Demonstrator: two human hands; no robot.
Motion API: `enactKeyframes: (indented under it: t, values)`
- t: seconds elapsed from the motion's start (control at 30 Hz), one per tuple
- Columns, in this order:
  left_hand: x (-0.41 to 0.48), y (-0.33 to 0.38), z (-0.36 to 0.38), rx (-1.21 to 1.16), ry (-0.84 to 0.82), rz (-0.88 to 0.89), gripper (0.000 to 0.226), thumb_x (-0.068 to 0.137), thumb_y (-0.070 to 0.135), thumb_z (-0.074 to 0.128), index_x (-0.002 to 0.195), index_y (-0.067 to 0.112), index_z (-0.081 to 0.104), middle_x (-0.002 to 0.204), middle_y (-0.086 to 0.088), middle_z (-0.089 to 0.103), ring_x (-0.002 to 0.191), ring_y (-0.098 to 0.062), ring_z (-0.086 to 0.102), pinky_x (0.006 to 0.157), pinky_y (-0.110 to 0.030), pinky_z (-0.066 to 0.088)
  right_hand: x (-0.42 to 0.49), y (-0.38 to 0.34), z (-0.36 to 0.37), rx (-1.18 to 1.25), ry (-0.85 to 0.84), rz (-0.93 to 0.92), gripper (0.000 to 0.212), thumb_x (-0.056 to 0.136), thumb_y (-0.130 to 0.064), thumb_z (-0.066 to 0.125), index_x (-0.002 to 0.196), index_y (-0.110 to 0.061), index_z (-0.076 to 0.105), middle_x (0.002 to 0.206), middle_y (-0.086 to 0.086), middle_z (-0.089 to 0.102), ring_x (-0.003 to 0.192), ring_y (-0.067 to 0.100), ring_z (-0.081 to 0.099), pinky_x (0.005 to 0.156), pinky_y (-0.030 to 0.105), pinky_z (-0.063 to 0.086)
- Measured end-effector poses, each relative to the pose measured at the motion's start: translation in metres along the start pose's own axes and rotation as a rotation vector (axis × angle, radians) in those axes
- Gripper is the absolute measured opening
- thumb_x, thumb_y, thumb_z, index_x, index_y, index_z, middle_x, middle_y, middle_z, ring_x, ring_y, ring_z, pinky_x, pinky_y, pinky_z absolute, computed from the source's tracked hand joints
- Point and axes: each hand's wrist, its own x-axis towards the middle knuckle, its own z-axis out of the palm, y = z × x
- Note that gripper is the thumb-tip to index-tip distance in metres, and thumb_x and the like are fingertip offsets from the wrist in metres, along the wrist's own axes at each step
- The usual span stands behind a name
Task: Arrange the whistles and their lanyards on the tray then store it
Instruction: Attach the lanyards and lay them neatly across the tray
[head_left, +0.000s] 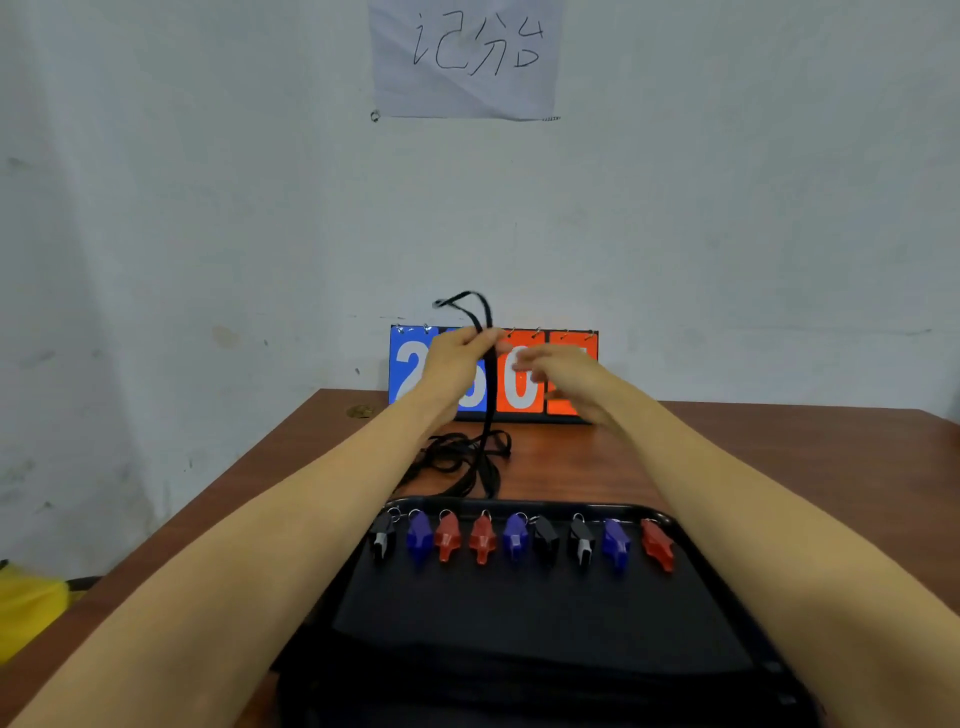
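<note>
A black tray (545, 623) lies on the brown table in front of me. Several whistles stand in a row along its far edge, black (383, 538), blue (418, 538) and red (657, 545) among them. Beyond the tray lies a pile of black lanyards (457, 457). My left hand (457, 358) is raised above the pile and pinches one black lanyard (487, 395), which loops above the fingers and hangs down to the pile. My right hand (556, 369) hovers just to the right with its fingers spread and blurred, holding nothing that I can see.
A flip scoreboard (566, 343) with blue and orange cards stands at the back of the table (779, 452) against the wall. A yellow object (31, 603) sits low at the left, off the table. A paper sheet (465, 57) hangs on the wall.
</note>
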Motion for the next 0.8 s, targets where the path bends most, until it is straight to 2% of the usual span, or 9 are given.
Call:
enactKeyframes:
  t: [0.07, 0.13, 0.2, 0.27, 0.4, 0.5, 0.57, 0.7, 0.8]
  values:
    - [0.003, 0.006, -0.005, -0.121, 0.012, -0.008, 0.017, 0.095, 0.021, 0.052, 0.097, 0.013, 0.067, 0.084, 0.005, 0.070, 0.094, -0.012, 0.063, 0.098, -0.030, 0.041, -0.011, 0.009, 0.013, -0.100, -0.191, 0.001, 0.046, 0.089, -0.008, 0.056, 0.133, -0.017, 0.049, 0.121, -0.004, 0.057, 0.109, 0.011, 0.047, 0.088, 0.026, 0.035]
    - [0.003, 0.012, -0.007, -0.182, 0.010, -0.008, 0.015, 0.095, 0.018, 0.051, 0.094, 0.014, 0.065, 0.084, 0.003, 0.070, 0.091, -0.010, 0.064, 0.104, -0.031, 0.038, -0.017, 0.014, 0.028, -0.073, -0.257, -0.008, 0.039, 0.088, -0.016, 0.063, 0.126, -0.018, 0.054, 0.110, -0.006, 0.058, 0.109, 0.014, 0.051, 0.094, 0.027, 0.035]
    - [0.000, 0.017, -0.008, -0.223, 0.009, -0.005, 0.016, 0.095, 0.018, 0.050, 0.100, 0.011, 0.064, 0.087, 0.002, 0.069, 0.089, -0.009, 0.063, 0.098, -0.028, 0.041, -0.015, 0.016, 0.041, -0.092, -0.199, -0.049, 0.015, 0.089, -0.020, 0.063, 0.103, -0.018, 0.063, 0.103, 0.000, 0.063, 0.105, 0.021, 0.057, 0.100, 0.035, 0.042]
    - [-0.001, 0.022, -0.018, -0.255, 0.053, -0.012, 0.020, 0.096, 0.018, 0.050, 0.106, 0.008, 0.063, 0.088, 0.002, 0.068, 0.088, -0.009, 0.062, 0.086, -0.024, 0.045, -0.012, 0.017, 0.045, -0.147, -0.111, -0.087, 0.011, 0.090, -0.022, 0.061, 0.091, -0.012, 0.066, 0.099, 0.005, 0.066, 0.096, 0.029, 0.059, 0.092, 0.038, 0.047]
    - [-0.001, 0.021, -0.061, -0.290, 0.242, -0.084, 0.011, 0.093, 0.018, 0.053, 0.087, 0.017, 0.062, 0.085, 0.004, 0.067, 0.084, -0.009, 0.061, 0.086, -0.030, 0.040, -0.005, 0.020, 0.031, -0.350, 0.016, -0.147, 0.018, 0.090, -0.014, 0.060, 0.101, -0.003, 0.068, 0.099, 0.006, 0.065, 0.087, 0.013, 0.054, 0.066, 0.018, 0.041]
    - [-0.008, 0.013, -0.080, -0.266, 0.309, -0.101, 0.015, 0.093, 0.017, 0.053, 0.080, 0.019, 0.060, 0.083, 0.005, 0.066, 0.085, -0.010, 0.059, 0.090, -0.033, 0.038, -0.006, 0.017, 0.021, -0.353, 0.044, -0.124, 0.017, 0.090, -0.013, 0.057, 0.101, -0.004, 0.066, 0.102, 0.006, 0.065, 0.089, 0.014, 0.054, 0.074, 0.023, 0.042]
    - [-0.015, 0.009, -0.081, -0.213, 0.275, -0.107, 0.015, 0.094, 0.019, 0.052, 0.082, 0.019, 0.060, 0.085, 0.005, 0.066, 0.085, -0.008, 0.059, 0.091, -0.036, 0.037, -0.011, 0.015, 0.027, -0.338, -0.060, -0.116, 0.020, 0.088, -0.018, 0.062, 0.104, -0.007, 0.066, 0.112, 0.005, 0.064, 0.095, 0.017, 0.058, 0.082, 0.026, 0.043]
    - [-0.017, 0.014, -0.071, -0.233, 0.192, -0.090, 0.012, 0.094, 0.021, 0.052, 0.090, 0.017, 0.061, 0.091, 0.003, 0.070, 0.094, -0.011, 0.063, 0.095, -0.036, 0.041, -0.016, 0.016, 0.074, -0.463, -0.244, -0.076, 0.051, 0.085, -0.033, 0.066, 0.130, -0.011, 0.052, 0.133, 0.007, 0.054, 0.120, 0.022, 0.052, 0.098, 0.030, 0.040]
    - [-0.018, 0.021, -0.067, -0.281, 0.123, -0.067, 0.012, 0.095, 0.020, 0.051, 0.096, 0.015, 0.061, 0.100, 0.000, 0.071, 0.108, -0.017, 0.063, 0.100, -0.038, 0.043, -0.008, 0.020, 0.097, -0.421, -0.159, -0.022, 0.055, 0.086, -0.032, 0.065, 0.131, -0.005, 0.047, 0.127, 0.010, 0.054, 0.115, 0.023, 0.054, 0.088, 0.025, 0.041]
